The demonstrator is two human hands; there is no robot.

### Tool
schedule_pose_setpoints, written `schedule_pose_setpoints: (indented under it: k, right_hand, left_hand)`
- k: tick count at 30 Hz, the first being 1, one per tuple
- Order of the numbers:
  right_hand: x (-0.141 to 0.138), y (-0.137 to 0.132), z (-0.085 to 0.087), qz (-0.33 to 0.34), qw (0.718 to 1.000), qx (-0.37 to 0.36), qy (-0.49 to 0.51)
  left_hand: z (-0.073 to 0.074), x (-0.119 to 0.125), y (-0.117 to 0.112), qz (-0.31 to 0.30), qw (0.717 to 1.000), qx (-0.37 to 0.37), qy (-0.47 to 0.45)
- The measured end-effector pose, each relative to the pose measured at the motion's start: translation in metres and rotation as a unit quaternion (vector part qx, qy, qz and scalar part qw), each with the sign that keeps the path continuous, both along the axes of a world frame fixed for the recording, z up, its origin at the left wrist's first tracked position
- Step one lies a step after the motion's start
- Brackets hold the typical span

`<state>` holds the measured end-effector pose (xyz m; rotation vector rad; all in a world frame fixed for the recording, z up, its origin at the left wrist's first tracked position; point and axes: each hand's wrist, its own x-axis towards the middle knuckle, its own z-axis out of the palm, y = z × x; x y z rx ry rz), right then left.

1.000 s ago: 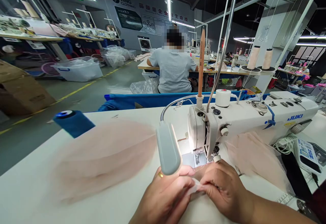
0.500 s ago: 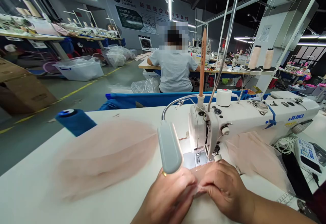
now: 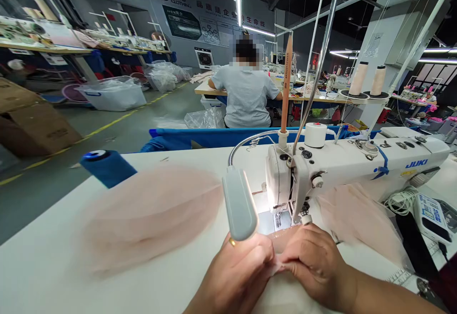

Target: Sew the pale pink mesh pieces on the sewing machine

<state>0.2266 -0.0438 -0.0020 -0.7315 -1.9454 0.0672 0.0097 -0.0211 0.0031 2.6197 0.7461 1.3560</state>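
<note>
My left hand and my right hand meet fingertip to fingertip just in front of the presser foot of a white sewing machine. Both are closed in a pinch on a small piece of pale pink fabric that lies on the machine bed. A ring shows on the left hand. A grey gooseneck lamp hangs over the left hand and lights the needle area.
A large sheer pink mesh piece lies on the white table to the left. More pink mesh sits right of the machine. A blue thread cone lies at the table's far left edge. A person in a grey shirt sits ahead, back turned.
The hands have stayed pinched together on the fabric, shifting slightly closer to the presser foot. The view has tilted a little.
</note>
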Motion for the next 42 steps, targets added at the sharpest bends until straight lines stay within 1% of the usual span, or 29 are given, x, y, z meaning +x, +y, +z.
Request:
schedule_pose_setpoints:
  k: [3, 6, 10, 12, 15, 19, 25, 30, 33, 37, 42]
  right_hand:
    - [0.000, 0.000, 0.000, -0.005, 1.000, 0.005, -0.001]
    - [0.000, 0.001, 0.001, -0.002, 1.000, 0.012, -0.003]
    - [0.000, 0.002, 0.005, 0.019, 1.000, 0.014, -0.001]
    - [-0.001, 0.002, 0.008, 0.019, 1.000, 0.021, -0.001]
    - [-0.001, 0.001, 0.012, 0.015, 0.999, 0.032, -0.003]
    - [-0.001, 0.000, 0.011, 0.013, 0.999, 0.040, -0.012]
    - [-0.001, 0.004, 0.004, 0.025, 0.997, 0.071, -0.020]
    - [-0.001, 0.003, 0.008, 0.011, 0.995, 0.088, -0.033]
    - [-0.002, 0.003, 0.009, -0.004, 0.995, 0.096, -0.039]
    - [-0.002, 0.003, 0.008, -0.011, 0.993, 0.107, -0.037]
    - [0.001, 0.001, 0.005, -0.007, 0.995, 0.095, -0.043]
  left_hand:
    - [0.000, -0.002, 0.001, -0.020, 1.000, -0.016, -0.001]
    - [0.003, -0.003, -0.001, 0.005, 0.999, -0.035, 0.001]
    - [0.005, -0.004, -0.003, -0.016, 0.999, -0.049, 0.004]
    - [0.004, -0.005, -0.003, -0.017, 0.998, -0.052, 0.014]
    - [0.001, -0.008, -0.002, 0.001, 0.999, -0.047, 0.022]
    - [-0.003, -0.011, 0.000, 0.014, 0.999, -0.036, 0.023]
    - [-0.003, -0.008, -0.001, -0.022, 0.999, -0.027, 0.011]
    - [0.003, -0.008, -0.001, -0.055, 0.997, -0.045, 0.033]
    - [0.003, -0.010, 0.000, -0.038, 0.997, -0.051, 0.045]
    - [-0.003, -0.013, 0.000, -0.014, 0.998, -0.038, 0.050]
    - [-0.010, -0.014, 0.000, 0.005, 0.998, -0.021, 0.052]
